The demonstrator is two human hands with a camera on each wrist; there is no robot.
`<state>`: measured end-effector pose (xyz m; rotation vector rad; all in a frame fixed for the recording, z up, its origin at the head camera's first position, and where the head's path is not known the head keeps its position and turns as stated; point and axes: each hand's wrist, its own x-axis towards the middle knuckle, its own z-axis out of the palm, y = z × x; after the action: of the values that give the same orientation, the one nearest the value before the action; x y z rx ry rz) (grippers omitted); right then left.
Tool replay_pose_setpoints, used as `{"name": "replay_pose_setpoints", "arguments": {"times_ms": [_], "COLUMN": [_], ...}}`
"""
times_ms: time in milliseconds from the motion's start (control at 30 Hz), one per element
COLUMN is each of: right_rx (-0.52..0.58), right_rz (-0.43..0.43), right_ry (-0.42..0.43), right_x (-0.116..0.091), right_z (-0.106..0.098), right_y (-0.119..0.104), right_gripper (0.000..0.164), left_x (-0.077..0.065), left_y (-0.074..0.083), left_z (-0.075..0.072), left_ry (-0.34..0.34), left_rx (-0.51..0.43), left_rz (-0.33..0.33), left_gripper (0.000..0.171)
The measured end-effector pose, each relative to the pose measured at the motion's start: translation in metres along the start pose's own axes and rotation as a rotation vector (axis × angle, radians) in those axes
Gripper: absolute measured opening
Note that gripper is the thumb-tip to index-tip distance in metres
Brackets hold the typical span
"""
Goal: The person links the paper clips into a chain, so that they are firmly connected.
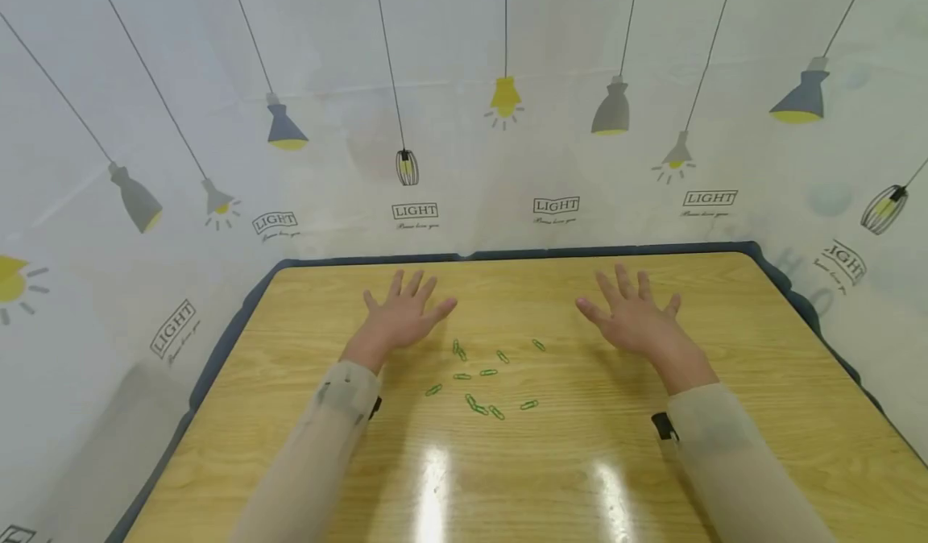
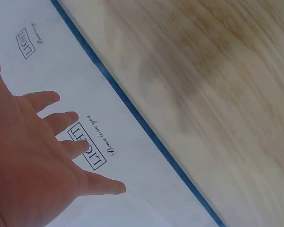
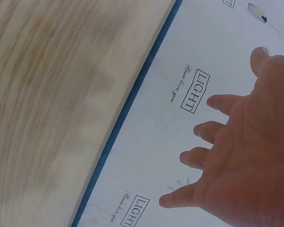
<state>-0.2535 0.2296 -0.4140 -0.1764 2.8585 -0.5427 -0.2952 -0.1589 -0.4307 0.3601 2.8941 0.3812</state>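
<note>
Several green paper clips (image 1: 461, 376) lie scattered on the wooden table (image 1: 304, 446), between and nearer than the two hands in the head view. To their left, the left hand (image 1: 401, 317) is held above the tabletop with its fingers spread. On the other side, the right hand (image 1: 638, 321) is raised in the same way, fingers spread apart. Each hand holds nothing. In the left wrist view the palm of the left hand (image 2: 33, 161) shows, and the right wrist view shows the palm of the right hand (image 3: 255, 146). Neither wrist view shows the clips.
A dark blue edging (image 1: 362, 260) runs round the table. Behind it and at both sides stands a white sheet (image 1: 449, 27) printed with lamps and the word LIGHT. Light sleeves cover both forearms, with a black strap piece (image 1: 663, 426) at the right wrist. Glare spots shine on the near tabletop.
</note>
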Motion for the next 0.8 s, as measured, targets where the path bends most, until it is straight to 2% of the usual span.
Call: {"name": "replay_pose_setpoints", "arguments": {"times_ms": [233, 400, 533, 633, 733, 800], "right_rx": [-0.038, -0.063, -0.105, -0.072, 0.023, 0.093], "right_rz": [-0.024, -0.064, -0.14, -0.218, -0.296, -0.331], "right_ry": [-0.006, -0.008, -0.015, -0.047, -0.105, -0.145], "right_x": [-0.008, -0.017, -0.023, -0.024, -0.022, -0.021], "right_z": [0.0, 0.001, 0.007, 0.012, 0.02, 0.028], "right_y": [-0.015, -0.029, -0.038, -0.044, -0.049, -0.051], "right_gripper": [0.097, 0.093, 0.086, 0.081, 0.073, 0.064], "left_x": [-0.011, -0.02, -0.028, -0.034, -0.041, -0.045], "left_y": [0.005, 0.009, 0.014, 0.018, 0.021, 0.022], "left_z": [0.0, 0.001, 0.005, 0.01, 0.016, 0.021], "left_ry": [-0.006, 0.036, 0.081, 0.064, 0.002, -0.049], "left_rx": [0.011, -0.009, -0.143, -0.203, -0.158, -0.116], "left_rz": [0.017, 0.08, 0.2, 0.331, 0.451, 0.497], "left_gripper": [0.096, 0.089, 0.07, 0.052, 0.038, 0.033]}}
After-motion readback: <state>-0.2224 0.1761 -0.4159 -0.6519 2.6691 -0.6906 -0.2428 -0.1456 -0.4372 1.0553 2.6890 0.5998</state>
